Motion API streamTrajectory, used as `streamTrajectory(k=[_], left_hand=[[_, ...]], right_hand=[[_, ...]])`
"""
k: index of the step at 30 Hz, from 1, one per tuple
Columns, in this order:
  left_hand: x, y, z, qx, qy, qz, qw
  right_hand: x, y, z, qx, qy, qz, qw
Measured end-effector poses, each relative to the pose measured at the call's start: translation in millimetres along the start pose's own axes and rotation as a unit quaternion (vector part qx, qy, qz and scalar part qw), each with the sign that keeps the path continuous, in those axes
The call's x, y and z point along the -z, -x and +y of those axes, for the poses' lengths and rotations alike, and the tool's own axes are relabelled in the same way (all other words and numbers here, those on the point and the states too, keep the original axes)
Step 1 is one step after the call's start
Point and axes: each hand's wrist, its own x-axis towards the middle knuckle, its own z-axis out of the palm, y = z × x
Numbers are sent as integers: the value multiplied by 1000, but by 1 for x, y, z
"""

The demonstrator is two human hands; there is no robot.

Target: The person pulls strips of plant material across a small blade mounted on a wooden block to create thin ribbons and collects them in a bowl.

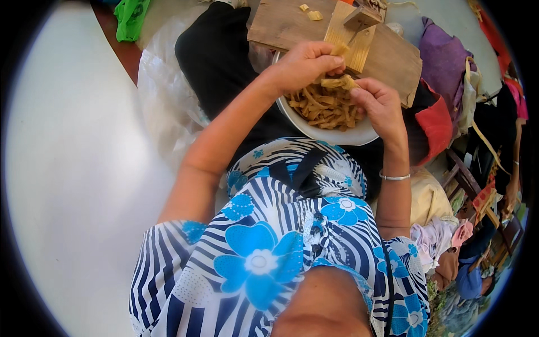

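Observation:
Above a white bowl [368, 136], my left hand [300, 67] pinches a pale yellow-brown piece [339, 50] between thumb and fingers. A little to the right and nearer me, my right hand [384, 105] is closed on the end of a similar yellow-brown strip [338, 83]. Whether the two pieces are joined, I cannot tell. Many curled brown strips [321, 109] fill the bowl below. Just beyond my hands, a light wooden block [360, 51] lies across a brown wooden board [283, 23]. A small wooden piece [362, 18] with a thin metal rod stands over the block.
Small yellow chunks [315, 16] rest on the board's far left part. Clear plastic [163, 92] and a green bag [131, 19] lie to the left. Purple cloth [442, 56], red cloth [435, 121] and heaped clothes [441, 241] crowd the right side.

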Motion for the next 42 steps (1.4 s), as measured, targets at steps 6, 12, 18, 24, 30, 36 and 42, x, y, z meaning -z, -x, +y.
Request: streamTrajectory(k=[6,12,18,24,30,36,42], left_hand=[[-24,17,-2,7,-105,-32,994],[-17,47,-11,100,-64,-117,986],[-33,59,-38,32,-383,-75,920],[-77,60,-35,13,-520,-113,846],[-67,59,-37,-49,-366,2,929],[-35,47,-18,-132,-351,127,918],[-52,35,3,-98,-410,31,906]], right_hand=[[-15,14,-6,120,190,8,974],[-25,34,-2,135,249,-47,958],[-25,26,34,130,371,-37,919],[-3,-37,63,1,567,4,824],[-15,-69,119,216,678,97,696],[10,-36,79,28,270,-43,961],[11,-2,41,-128,-60,-128,982]])
